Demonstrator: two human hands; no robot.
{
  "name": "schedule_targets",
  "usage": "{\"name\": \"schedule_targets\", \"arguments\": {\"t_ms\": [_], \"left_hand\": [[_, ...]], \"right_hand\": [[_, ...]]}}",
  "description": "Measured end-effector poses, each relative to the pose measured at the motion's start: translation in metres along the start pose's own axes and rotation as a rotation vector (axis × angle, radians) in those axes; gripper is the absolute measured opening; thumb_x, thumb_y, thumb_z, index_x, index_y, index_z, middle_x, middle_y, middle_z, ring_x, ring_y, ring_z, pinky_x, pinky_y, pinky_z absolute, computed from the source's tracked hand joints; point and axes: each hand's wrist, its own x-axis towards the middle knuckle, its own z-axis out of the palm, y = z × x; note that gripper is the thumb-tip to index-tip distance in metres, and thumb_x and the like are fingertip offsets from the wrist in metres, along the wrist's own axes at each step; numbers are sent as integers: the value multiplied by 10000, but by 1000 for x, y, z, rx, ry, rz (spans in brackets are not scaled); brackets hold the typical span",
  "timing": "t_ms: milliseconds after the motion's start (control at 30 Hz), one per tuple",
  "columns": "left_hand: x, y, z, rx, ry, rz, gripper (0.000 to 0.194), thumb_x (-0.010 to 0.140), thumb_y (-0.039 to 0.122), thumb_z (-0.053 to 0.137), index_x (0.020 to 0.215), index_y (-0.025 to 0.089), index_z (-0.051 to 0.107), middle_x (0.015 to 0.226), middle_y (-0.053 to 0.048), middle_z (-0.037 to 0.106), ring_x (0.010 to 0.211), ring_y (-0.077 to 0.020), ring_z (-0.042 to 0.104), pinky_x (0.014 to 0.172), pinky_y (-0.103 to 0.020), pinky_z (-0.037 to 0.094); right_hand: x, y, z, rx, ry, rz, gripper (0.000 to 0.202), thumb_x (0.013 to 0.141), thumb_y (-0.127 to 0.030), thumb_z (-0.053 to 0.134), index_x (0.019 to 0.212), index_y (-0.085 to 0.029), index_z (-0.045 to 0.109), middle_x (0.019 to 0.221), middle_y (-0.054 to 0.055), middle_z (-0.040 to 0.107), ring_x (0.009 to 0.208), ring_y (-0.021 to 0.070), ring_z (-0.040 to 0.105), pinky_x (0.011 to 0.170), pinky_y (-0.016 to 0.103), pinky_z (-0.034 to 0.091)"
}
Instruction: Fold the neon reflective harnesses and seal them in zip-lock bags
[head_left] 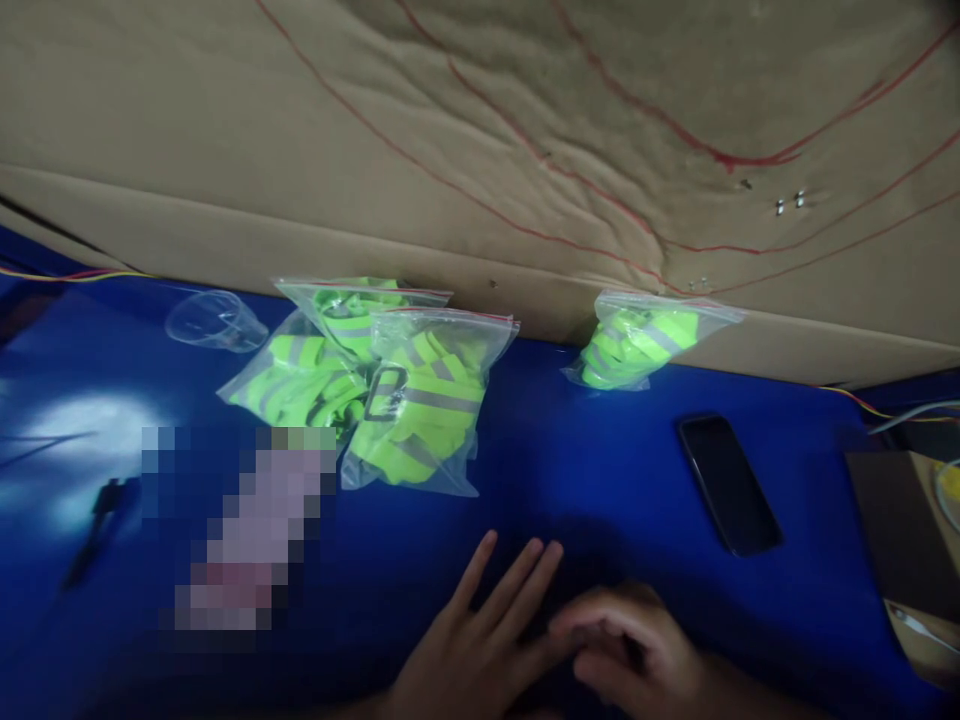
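My left hand (480, 640) is low in the middle of the view, over the blue table, with its fingers spread and no object visible in it. Beside it, my right hand (637, 650) has curled fingers that meet or overlap the near side of my left hand; whatever lies inside them is hidden. Above my hands is a clear zip bag of folded yellow-green reflective material (431, 400), partly over a second such bag (300, 375). A third, smaller bag (637, 340) lies against the cardboard, to the right. The black phone (729, 485) rests right of my hands.
Brown paper or cardboard (450, 160) with red curved lines rises behind the blue table (570, 470). A clear plastic cup (217, 320) lies at the back left. A dark cable connector (97, 530) and a pixelated patch are at left, an open brown box (900, 530) at right.
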Motion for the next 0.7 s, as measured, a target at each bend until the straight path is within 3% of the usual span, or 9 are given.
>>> {"name": "schedule_targets", "arguments": {"t_ms": [67, 167, 367, 500, 567, 600, 633, 700], "left_hand": [[1, -3, 1, -11, -33, -44, 815, 977, 776, 361, 1585, 242, 452, 1627, -122, 452, 1562, -293, 267, 1303, -549, -90], [2, -6, 2, -29, -48, -49, 850, 966, 795, 344, 1599, 235, 432, 1635, -126, 442, 1566, -288, 264, 1298, -534, -107], [2, -4, 3, -38, -65, -59, 822, 983, 758, 368, 1624, 244, 389, 1644, -125, 432, 1578, -276, 244, 1298, -538, -132], [0, -1, 6, -56, -67, -58, 883, 937, 771, 484, 1623, 225, 386, 1660, -149, 401, 1589, -302, 254, 1310, -568, -117], [4, -4, -2, -148, -54, -62, 783, 951, 621, 615, 1599, 225, 425, 1647, -150, 423, 1565, -320, 329, 1327, -602, 38], [8, -9, -12, -249, -28, -81, 700, 961, 500, 661, 1574, 229, 460, 1622, -144, 462, 1531, -314, 400, 1319, -584, 179], [13, -15, -26, -379, 8, -113, 595, 973, 320, 665, 1540, 251, 499, 1582, -114, 521, 1482, -290, 481, 1277, -532, 328], [24, -33, -66, -811, 158, -279, 431, 994, 213, 608, 1425, 225, 603, 1392, -79, 681, 1245, -190, 680, 1045, -298, 558]], "right_hand": [[1, -1, -1, 103, -15, -20, 496, 1020, -583, 519, 1032, -160, 777, 514, -28, 540, 468, 86, 487, 547, 222, 406], [3, -3, -3, 129, -22, -94, 520, 1008, -604, 523, 925, -167, 793, 517, -23, 516, 491, 91, 493, 582, 246, 399], [5, -6, -4, 110, -135, -126, 472, 991, -592, 583, 927, -192, 826, 506, -29, 465, 522, 108, 512, 632, 251, 451], [5, -7, -6, 96, -148, -129, 462, 998, -586, 572, 921, -206, 824, 496, -36, 449, 517, 114, 504, 646, 268, 457], [5, -7, -6, 95, -138, -133, 443, 993, -570, 584, 909, -201, 815, 479, -49, 418, 494, 107, 467, 635, 273, 439], [6, -7, -6, 103, -131, -147, 438, 993, -558, 582, 904, -195, 810, 475, -50, 408, 484, 104, 449, 610, 268, 421], [6, -7, -6, 114, -123, -169, 435, 994, -545, 575, 903, -187, 805, 477, -46, 410, 478, 103, 437, 577, 262, 399], [4, -5, -8, 146, -106, -205, 443, 1002, -525, 548, 898, -174, 796, 493, -31, 425, 475, 103, 427, 520, 250, 357]]}}
